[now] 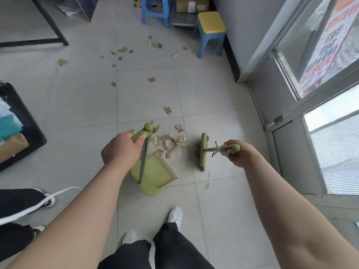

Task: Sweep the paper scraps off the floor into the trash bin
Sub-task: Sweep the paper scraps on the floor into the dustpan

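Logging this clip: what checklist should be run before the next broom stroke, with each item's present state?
1. Left hand grips the dustpan handle: ok.
2. Right hand grips the broom handle: ok.
3. Scrap pile lies between the dustpan and the broom head: ok.
4. Dustpan lip flat on the floor: cannot tell.
5. All scraps gathered: not ok; loose scraps lie farther off, toward the stools.
6. Black bin in view on the left: ok.
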Demonstrator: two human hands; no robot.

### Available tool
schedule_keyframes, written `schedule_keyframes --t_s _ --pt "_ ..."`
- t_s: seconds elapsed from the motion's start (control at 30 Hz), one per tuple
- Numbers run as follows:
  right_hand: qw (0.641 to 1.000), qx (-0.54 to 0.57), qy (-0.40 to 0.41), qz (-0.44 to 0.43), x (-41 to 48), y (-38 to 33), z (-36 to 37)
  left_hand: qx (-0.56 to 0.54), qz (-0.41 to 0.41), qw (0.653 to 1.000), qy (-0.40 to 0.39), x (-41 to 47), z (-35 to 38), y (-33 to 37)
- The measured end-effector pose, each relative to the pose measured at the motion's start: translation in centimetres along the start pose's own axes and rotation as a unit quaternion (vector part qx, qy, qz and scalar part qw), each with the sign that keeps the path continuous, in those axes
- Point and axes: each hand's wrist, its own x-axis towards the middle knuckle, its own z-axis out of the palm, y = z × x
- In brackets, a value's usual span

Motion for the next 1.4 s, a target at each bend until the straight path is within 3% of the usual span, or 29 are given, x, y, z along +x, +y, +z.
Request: schedule_keyframes --t_s 0.13,0.43,0.77,1.1,1.4 --pt "0.995 0.101 -0.004 -0.01 -0.3 -1.1 -1.9 0.005 -0.005 1.0 0.002 0.1 -0.1 0.4" --pt "0.996 -0.052 0.049 -0.061 -4.0 -2.5 -2.7 -0.015 0.003 1.0 0.002 0.6 -1.4 0.9" --pt "0.99 -0.032 0.139 -0.023 -3.8 2.0 -1.3 -0.03 0.009 0.999 -0.008 2.8 -2.7 -2.4" --pt "0.989 0.064 0.136 -0.005 -0.2 6.7 12.6 -0.017 0.015 1.0 -0.019 8.7 -6.6 -8.9" --pt "0.999 0.03 0.039 -0.007 2.8 6.5 25.8 -0.004 -0.015 1.0 -0.023 12.9 -10.0 -15.5"
